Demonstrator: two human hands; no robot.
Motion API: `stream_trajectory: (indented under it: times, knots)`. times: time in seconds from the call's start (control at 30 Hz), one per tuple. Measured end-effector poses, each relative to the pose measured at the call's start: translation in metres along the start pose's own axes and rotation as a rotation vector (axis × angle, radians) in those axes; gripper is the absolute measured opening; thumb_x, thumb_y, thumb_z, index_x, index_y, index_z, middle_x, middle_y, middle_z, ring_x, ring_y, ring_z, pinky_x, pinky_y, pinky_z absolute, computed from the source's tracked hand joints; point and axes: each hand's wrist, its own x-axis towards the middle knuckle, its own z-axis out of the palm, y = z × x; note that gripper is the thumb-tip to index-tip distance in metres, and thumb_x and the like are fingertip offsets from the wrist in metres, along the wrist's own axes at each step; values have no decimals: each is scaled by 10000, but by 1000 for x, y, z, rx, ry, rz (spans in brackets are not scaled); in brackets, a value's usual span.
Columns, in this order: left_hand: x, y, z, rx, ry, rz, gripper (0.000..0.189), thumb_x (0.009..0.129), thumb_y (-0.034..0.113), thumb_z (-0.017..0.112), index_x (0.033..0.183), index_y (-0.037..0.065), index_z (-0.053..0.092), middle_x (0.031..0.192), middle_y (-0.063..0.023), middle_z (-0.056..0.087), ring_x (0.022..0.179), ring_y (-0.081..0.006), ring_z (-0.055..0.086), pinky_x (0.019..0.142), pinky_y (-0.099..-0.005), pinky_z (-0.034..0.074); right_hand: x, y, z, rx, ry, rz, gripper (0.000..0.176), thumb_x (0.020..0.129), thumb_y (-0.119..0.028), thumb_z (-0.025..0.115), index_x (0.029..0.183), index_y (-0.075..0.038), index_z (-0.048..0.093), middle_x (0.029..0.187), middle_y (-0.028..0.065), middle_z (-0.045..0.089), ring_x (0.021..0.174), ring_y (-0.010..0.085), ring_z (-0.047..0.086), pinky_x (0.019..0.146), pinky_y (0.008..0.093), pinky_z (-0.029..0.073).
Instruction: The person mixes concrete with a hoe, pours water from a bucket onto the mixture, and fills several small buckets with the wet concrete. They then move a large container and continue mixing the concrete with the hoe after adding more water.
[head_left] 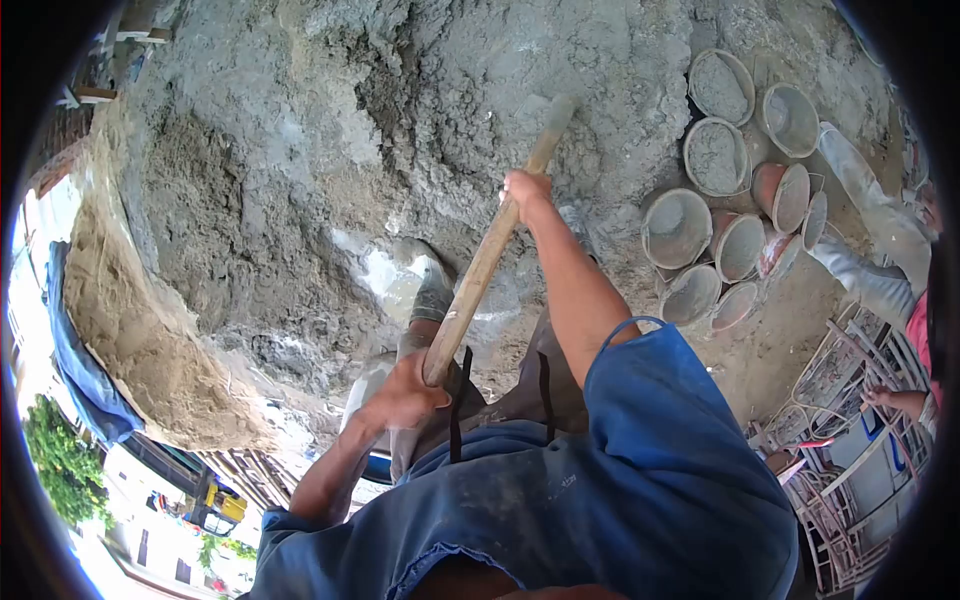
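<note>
My left hand (402, 392) is closed around the near end of a long wooden tool handle (478, 278), close to my body. Farther up, my right hand (525, 190) grips the same handle with the arm stretched out. The handle's far end is coated grey and reaches into wet grey mortar (440, 150). What blade it carries is hidden or too smeared with mortar to make out. My boot (432, 280), caked in grey, stands at the mortar's edge beside the handle.
Several round buckets (676, 230) stand at the right, some holding grey mix. Beyond them are a person's mud-covered trouser legs (865, 200) and a stack of metal frames (850, 460). A sand heap (130, 330) and blue tarp (85, 370) lie at the left.
</note>
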Motion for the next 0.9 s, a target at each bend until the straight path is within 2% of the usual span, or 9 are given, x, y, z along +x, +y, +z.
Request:
stream_trajectory:
  times: [0.17, 0.23, 0.3, 0.47, 0.6, 0.7, 0.77, 0.8, 0.9]
  knots:
    - [-36, -180, -23, 169, 108, 105, 361, 684, 107, 681, 1012, -5, 581, 828, -193, 626, 783, -305, 627, 736, -371, 491, -90, 134, 26, 37, -26, -19, 172, 735, 4, 628, 855, 1, 505, 686, 79, 548, 479, 183, 534, 426, 339, 476]
    - [-39, -223, -12, 184, 174, 113, 333, 710, 98, 653, 1035, 55, 597, 902, -229, 654, 863, -427, 630, 736, -428, 502, -134, 122, 30, 184, -75, -41, 218, 725, 19, 622, 886, -9, 477, 695, 80, 540, 477, 188, 531, 423, 347, 473]
    - [-28, -250, -1, 224, 262, 115, 293, 720, 88, 631, 1010, 83, 586, 884, -210, 652, 861, -424, 630, 729, -435, 501, -173, 89, 30, 245, -141, -129, 231, 721, 27, 617, 892, -13, 466, 698, 83, 538, 473, 190, 532, 421, 351, 471]
    - [82, -163, 7, 8, 461, 512, 271, 713, 73, 619, 976, 83, 555, 855, -207, 632, 858, -422, 617, 730, -428, 495, -153, -66, 45, 136, -275, -479, 137, 733, 12, 601, 769, 8, 469, 632, 81, 516, 447, 190, 535, 402, 339, 456]
    - [116, -41, 6, -79, 353, 411, 298, 671, 50, 643, 942, 7, 527, 774, -164, 588, 723, -299, 589, 701, -387, 479, -48, -155, 81, -254, -154, -553, 103, 751, -51, 619, 681, -9, 557, 608, 77, 567, 477, 176, 563, 456, 336, 475]
    - [53, -28, 27, -257, 118, 121, 289, 660, 34, 631, 931, -13, 543, 801, -95, 604, 766, -226, 594, 717, -358, 485, 12, -45, 78, -321, -121, -318, 97, 731, -16, 615, 766, 71, 594, 646, 105, 599, 502, 194, 598, 452, 337, 486]
    - [14, -59, 44, -239, 156, 126, 380, 643, 42, 631, 1017, -19, 602, 860, -116, 643, 814, -229, 628, 764, -344, 499, -5, 54, 53, -219, -15, -111, 98, 713, -7, 613, 783, 53, 579, 645, 99, 584, 481, 212, 590, 427, 358, 484]
    - [13, -129, 53, -39, 172, 49, 433, 637, 66, 634, 1062, -12, 601, 861, -131, 645, 813, -225, 631, 766, -341, 499, -42, 58, 35, -76, -80, 17, 85, 706, -19, 615, 751, 22, 555, 625, 80, 560, 474, 210, 586, 422, 356, 474]
    - [-28, -157, 64, -13, 133, 72, 460, 634, 72, 625, 1088, 5, 601, 828, -125, 631, 804, -209, 630, 747, -329, 499, -94, 65, -6, 109, -200, 26, 88, 700, -20, 608, 750, -12, 535, 629, 66, 552, 444, 203, 553, 420, 348, 461]
